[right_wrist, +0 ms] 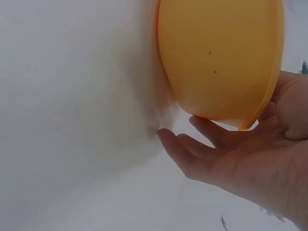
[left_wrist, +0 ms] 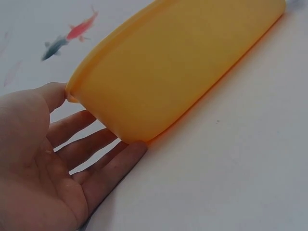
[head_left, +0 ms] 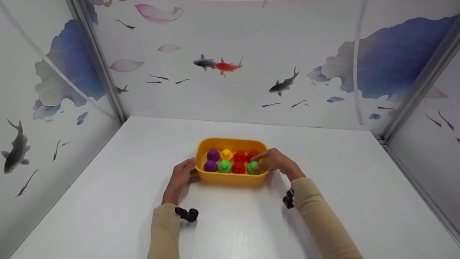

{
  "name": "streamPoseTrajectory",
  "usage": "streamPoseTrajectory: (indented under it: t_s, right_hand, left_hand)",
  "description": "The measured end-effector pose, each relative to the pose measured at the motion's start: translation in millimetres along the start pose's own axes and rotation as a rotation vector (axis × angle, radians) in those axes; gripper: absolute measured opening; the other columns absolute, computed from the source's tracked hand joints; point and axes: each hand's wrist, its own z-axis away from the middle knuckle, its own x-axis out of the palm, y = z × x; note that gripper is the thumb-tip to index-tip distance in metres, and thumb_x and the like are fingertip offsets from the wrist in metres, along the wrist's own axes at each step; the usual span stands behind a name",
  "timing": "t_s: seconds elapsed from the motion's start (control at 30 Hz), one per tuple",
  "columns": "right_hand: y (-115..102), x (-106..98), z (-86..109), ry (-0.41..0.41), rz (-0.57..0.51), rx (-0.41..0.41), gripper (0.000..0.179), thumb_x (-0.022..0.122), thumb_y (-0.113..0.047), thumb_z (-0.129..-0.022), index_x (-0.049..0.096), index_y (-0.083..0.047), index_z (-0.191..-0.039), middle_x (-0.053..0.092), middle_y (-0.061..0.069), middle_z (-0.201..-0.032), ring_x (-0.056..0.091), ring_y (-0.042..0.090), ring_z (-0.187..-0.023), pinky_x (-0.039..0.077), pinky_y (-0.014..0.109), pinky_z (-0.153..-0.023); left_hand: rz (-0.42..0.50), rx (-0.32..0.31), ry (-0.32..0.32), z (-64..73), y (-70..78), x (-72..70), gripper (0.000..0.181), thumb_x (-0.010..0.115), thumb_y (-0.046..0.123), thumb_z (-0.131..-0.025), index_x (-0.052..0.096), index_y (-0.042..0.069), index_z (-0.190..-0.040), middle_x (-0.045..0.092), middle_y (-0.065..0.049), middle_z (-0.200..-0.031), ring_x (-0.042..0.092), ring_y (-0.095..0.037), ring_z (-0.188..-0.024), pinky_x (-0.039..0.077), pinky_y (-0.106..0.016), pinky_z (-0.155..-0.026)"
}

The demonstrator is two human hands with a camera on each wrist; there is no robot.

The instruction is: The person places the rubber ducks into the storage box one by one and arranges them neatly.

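Note:
A yellow plastic bin holds several small toy ducks in two rows: purple, yellow, red and green. My left hand holds the bin's left end. In the left wrist view its thumb is at the rim, and the fingers lie against the outer wall and lower corner. My right hand reaches over the right rim, thumb and index finger apart above a green duck and a red duck. Its other fingers stay outside the wall; contact with the ducks is unclear.
The bin stands on a white table enclosed by white panels printed with fish and petals. A grey metal post rises at the left corner. Black wrist cameras are worn on both forearms.

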Motion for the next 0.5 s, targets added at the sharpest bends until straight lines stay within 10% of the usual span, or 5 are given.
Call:
streamPoseTrajectory:
  t_s: [0.27, 0.5]
  right_hand:
    - [-2.2, -6.3, 3.0, -0.049, 0.027, -0.002, 0.041, 0.072, -0.018, -0.091, 0.067, -0.016, -0.132, 0.051, 0.016, -0.146, 0.044, 0.035, -0.129, 0.046, 0.048, -0.111]
    - [-10.3, -29.6, 15.7, -0.077, 0.053, 0.0, 0.058, 0.068, -0.022, -0.096, 0.048, -0.02, -0.15, 0.033, 0.018, -0.162, 0.031, 0.043, -0.147, 0.032, 0.062, -0.118]
  left_hand:
    - [-0.066, 0.01, -0.052, 3.5, 9.3, -4.6, 0.055, 0.048, 0.046, -0.104, 0.049, 0.014, -0.148, 0.059, -0.015, -0.141, 0.068, -0.023, -0.11, 0.061, -0.033, -0.088]
    - [-0.428, 0.031, -0.183, 15.0, 45.6, -10.0, 0.081, 0.022, 0.068, -0.101, 0.016, 0.014, -0.162, 0.027, -0.016, -0.165, 0.05, -0.037, -0.136, 0.059, -0.043, -0.093]
